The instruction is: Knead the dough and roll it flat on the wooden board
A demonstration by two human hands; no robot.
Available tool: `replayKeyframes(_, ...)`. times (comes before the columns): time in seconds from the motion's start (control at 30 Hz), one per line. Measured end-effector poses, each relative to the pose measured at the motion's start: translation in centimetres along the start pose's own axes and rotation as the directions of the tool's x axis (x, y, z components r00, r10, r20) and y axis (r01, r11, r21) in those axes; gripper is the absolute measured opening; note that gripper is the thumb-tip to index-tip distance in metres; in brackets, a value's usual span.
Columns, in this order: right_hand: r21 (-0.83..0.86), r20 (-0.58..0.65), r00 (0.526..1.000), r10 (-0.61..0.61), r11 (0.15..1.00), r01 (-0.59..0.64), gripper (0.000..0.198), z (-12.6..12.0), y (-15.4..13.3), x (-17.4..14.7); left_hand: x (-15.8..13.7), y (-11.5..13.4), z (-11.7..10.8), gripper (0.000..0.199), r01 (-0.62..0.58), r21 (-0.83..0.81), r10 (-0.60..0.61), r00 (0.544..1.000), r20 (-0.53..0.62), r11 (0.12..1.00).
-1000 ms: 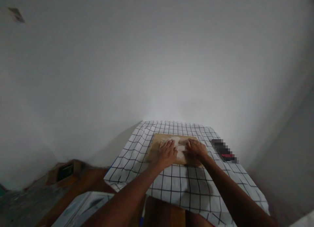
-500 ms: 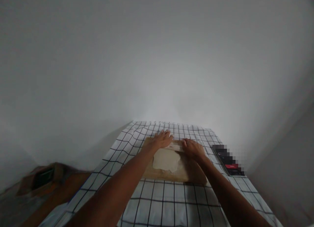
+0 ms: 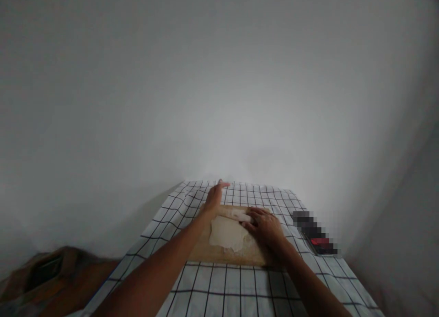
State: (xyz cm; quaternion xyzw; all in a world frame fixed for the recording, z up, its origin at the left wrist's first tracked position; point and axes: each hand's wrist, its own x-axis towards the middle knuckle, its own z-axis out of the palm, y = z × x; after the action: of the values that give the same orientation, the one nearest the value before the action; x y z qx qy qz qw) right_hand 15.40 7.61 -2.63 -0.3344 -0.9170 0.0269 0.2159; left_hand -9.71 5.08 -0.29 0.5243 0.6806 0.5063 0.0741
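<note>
A pale, uneven sheet of rolled-out dough (image 3: pixel 224 234) lies on a wooden board (image 3: pixel 200 254). Along the dough's far edge rests a light rolling pin (image 3: pixel 233 214), slightly slanted. Its right end is under my right hand (image 3: pixel 265 223), whose fingers curl over it. My left hand (image 3: pixel 214 197) is tipped on its side near the pin's left end, with fingers stretched forward and to the right, holding nothing. My left wrist hides that end of the pin, so I cannot tell whether the hand touches it.
A white cloth with a black grid (image 3: pixel 219 285) covers the table. To the right, near the table edge, lies a dark, partly pixelated flat object with a red patch (image 3: pixel 318 241). At lower left stands an open box (image 3: pixel 48 271). A pale wall rises behind the table.
My left hand has turned onto its side and come away from lying flat over the pin. The pin now slants, its right end nearer me with my right hand. The view has tilted slightly up.
</note>
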Motion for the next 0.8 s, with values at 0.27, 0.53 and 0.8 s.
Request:
replayKeyframes(0.27, 0.077, -0.087, 0.971, 0.223, 0.973, -0.217, 0.034, 1.5, 1.4, 2.2, -1.0, -1.3, -3.7, 0.042, -0.024, 0.106, -0.004, 0.966, 0.257, 0.994)
replayKeyframes(0.53, 0.188, -0.125, 0.952, 0.279, 0.949, -0.253, 0.037, 2.6, 4.2, 5.4, 0.0, 1.0, -1.9, 0.021, -0.254, 0.336, 0.016, 0.818, 0.575, 0.907)
replayKeyframes(0.8, 0.445, -0.226, 0.94, 0.258, 0.885, -0.136, 0.037, 0.5, 3.0, 4.1, -2.7, 2.2, -4.1, 0.068, -0.187, 0.455, -0.126, 0.809, 0.574, 0.871)
